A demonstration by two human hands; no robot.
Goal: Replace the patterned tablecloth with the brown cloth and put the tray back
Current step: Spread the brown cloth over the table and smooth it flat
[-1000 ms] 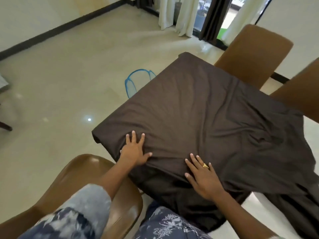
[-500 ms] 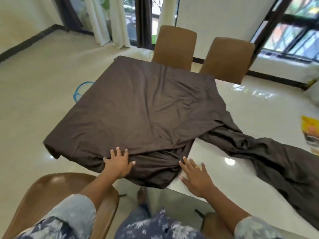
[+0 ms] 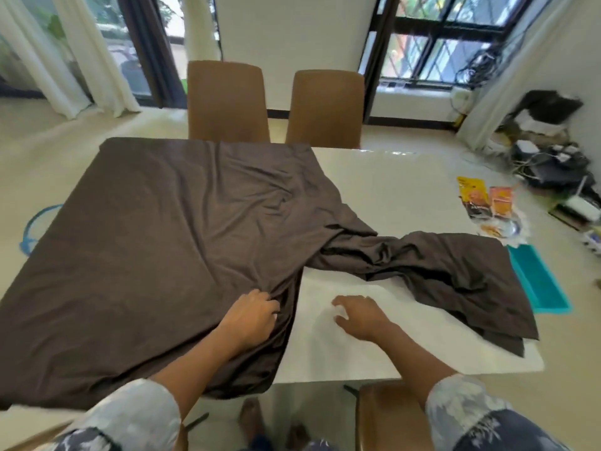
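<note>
A person leans over a white dining table [image 3: 390, 190] with a brown cloth [image 3: 156, 255] spread across its left half, reaching from the far edge to the near edge and hanging over the left and near sides. The cloth's right portion is not laid flat: it twists into a rumpled band [image 3: 439, 265] that runs across the middle of the surface toward the near right corner, where its end droops just over the edge. The far right and near centre of the tabletop show bare.

The left hand [image 3: 250, 317] is at the near edge, fingers curled into a gathered fold of the brown cloth, where creases fan out from the grip. The right hand [image 3: 361, 315] is over the bare tabletop just beside that fold, fingers loosely bent and holding nothing; motion blur hides whether it touches the surface.

A teal tray [image 3: 540, 281] lies at the right edge, next to the bunched end of the cloth; whether it sits on the table or just beyond it cannot be told. Snack packets [image 3: 473, 198] lie toward the far right corner. Two brown chairs [image 3: 227, 102] stand side by side at the far edge, and a third [image 3: 390, 418] is tucked at the near edge by the person's right sleeve [image 3: 465, 408].
</note>
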